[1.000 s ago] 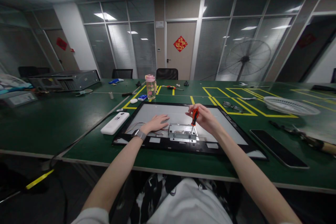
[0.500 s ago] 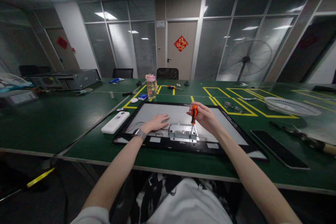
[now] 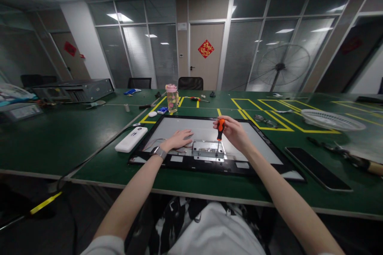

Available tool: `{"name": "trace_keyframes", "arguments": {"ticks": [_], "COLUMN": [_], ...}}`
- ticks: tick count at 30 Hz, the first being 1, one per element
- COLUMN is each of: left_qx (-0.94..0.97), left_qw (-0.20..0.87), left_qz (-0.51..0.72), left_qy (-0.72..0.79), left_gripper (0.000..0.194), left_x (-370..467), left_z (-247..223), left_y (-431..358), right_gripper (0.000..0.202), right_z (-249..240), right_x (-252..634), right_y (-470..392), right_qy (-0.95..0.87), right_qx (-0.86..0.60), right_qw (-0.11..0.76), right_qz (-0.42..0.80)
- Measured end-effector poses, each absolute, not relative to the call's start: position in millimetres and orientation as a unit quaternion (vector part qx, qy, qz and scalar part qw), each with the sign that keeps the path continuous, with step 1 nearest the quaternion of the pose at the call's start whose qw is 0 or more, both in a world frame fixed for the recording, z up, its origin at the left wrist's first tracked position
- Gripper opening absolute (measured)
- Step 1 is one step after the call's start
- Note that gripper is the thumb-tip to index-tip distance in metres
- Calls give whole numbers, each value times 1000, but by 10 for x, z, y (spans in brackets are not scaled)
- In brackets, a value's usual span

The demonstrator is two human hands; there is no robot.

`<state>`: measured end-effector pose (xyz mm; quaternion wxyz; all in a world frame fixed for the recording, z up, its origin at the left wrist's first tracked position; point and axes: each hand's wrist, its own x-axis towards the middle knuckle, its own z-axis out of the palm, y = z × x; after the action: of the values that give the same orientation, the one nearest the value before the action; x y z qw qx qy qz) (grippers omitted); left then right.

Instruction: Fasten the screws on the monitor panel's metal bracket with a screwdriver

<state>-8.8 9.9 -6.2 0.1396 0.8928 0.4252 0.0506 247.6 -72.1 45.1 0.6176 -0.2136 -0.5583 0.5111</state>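
Note:
My right hand (image 3: 231, 130) grips an orange and black screwdriver (image 3: 220, 129), held upright with its tip down at the right part of a metal bracket (image 3: 206, 150). That bracket is fixed near the front edge of a flat display panel (image 3: 254, 139) with a black frame and a pale grey back. My left hand (image 3: 178, 139) lies flat on the panel, fingers stretched out, just left of the bracket. Thin wires (image 3: 155, 142) run beneath and beside my left hand. Whether the screwdriver tip sits in a screw is too small to tell.
A white power bank (image 3: 131, 139) lies left of the panel and a black phone (image 3: 317, 167) right of it. Behind stand a pink-lidded bottle (image 3: 172, 99) and another screwdriver (image 3: 196, 99). Glasses (image 3: 265, 121), a white basket (image 3: 332, 120) and a computer case (image 3: 74, 90) are farther out.
The screwdriver has shifted very slightly left and its handle has turned a little in my right hand. My left hand stays in place on the panel.

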Motion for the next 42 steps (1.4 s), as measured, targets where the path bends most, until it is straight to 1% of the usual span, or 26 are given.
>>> {"name": "trace_keyframes", "arguments": {"ticks": [6, 8, 10, 15, 22, 29, 35, 39, 42], "left_qx": [893, 893, 893, 894, 892, 894, 897, 897, 896], "left_qw": [135, 137, 136, 133, 134, 131, 130, 127, 129], "left_qz": [51, 50, 49, 47, 43, 45, 51, 48, 45], "left_qy": [426, 427, 426, 426, 429, 426, 419, 421, 422], "left_gripper": [55, 54, 54, 54, 54, 54, 56, 54, 54], "left_x": [-85, -84, -85, -85, -79, -90, -105, -96, -90], "left_z": [-49, -40, -31, -38, -36, -65, -109, -87, -62], "left_y": [85, 77, 72, 81, 79, 112, 158, 137, 111], "right_gripper": [24, 21, 18, 26, 25, 25, 23, 24, 26], "right_z": [412, 413, 426, 464, 427, 403, 460, 483, 477], "right_x": [2474, 2471, 2468, 2465, 2480, 2484, 2456, 2430, 2427], "right_y": [-709, -703, -704, -725, -716, -685, -756, -779, -766], "right_qy": [-572, -571, -570, -574, -599, -558, -568, -578, -568], "right_qx": [-250, -257, -252, -234, -267, -229, -205, -210, -209], "right_qw": [642, 651, 652, 633, 629, 639, 601, 589, 613], "right_qz": [446, 430, 432, 464, 418, 477, 524, 524, 508]}}
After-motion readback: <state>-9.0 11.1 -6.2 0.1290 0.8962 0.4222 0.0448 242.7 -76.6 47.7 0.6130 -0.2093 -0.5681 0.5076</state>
